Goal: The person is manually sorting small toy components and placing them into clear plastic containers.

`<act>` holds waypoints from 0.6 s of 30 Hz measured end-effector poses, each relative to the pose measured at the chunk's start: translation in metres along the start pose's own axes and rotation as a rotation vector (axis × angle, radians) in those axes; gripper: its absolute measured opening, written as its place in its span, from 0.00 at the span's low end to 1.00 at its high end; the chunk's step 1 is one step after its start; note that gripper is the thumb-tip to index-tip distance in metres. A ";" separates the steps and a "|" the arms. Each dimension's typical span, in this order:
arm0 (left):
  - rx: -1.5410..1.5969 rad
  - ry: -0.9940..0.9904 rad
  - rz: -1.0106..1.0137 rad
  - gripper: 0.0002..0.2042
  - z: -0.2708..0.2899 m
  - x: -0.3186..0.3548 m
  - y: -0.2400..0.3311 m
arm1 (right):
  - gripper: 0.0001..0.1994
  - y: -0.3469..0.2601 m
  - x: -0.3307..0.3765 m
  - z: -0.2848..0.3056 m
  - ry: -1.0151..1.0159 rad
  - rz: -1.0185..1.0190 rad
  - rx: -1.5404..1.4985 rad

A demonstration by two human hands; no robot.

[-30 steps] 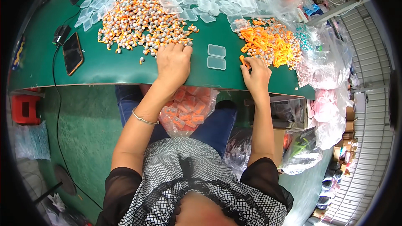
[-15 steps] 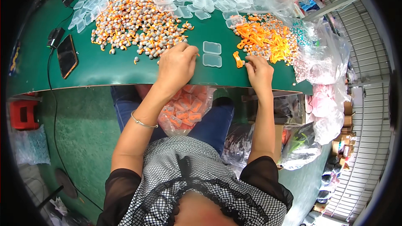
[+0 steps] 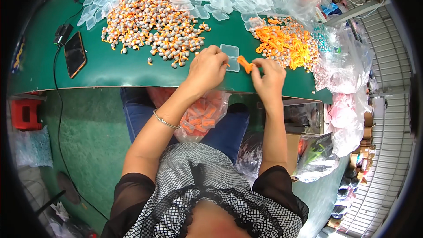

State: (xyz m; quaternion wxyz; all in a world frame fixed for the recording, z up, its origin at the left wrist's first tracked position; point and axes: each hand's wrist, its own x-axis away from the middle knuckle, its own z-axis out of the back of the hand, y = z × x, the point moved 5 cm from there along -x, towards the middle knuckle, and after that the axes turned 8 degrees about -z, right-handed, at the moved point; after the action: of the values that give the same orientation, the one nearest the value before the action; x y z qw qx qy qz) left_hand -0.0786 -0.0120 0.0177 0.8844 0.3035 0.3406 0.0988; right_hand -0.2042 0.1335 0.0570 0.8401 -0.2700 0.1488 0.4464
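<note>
A workshop, with heaped small parts point(image 3: 147, 20) on a green worktable point(image 3: 116, 69)

Bright light glares off my table point(image 3: 114, 72) and whitens the lower-right floor point(image 3: 320, 196); fisheye edges curve into black.

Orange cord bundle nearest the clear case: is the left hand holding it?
No, the right hand pinches the orange cord bundle at one end.

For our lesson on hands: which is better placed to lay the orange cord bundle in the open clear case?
Probably the right hand: it holds the orange cord bundle by the open clear case; the left hand doesn't.
</note>
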 end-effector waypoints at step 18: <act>-0.049 0.031 -0.058 0.05 0.008 0.020 0.009 | 0.05 -0.042 0.012 -0.030 -0.135 0.045 -0.093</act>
State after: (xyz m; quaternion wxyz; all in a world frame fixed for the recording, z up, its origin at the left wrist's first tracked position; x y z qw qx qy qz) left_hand -0.0577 -0.0009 0.0173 0.8885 0.2702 0.3607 0.0859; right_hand -0.1630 0.1054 0.0401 0.8244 -0.2746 0.0770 0.4889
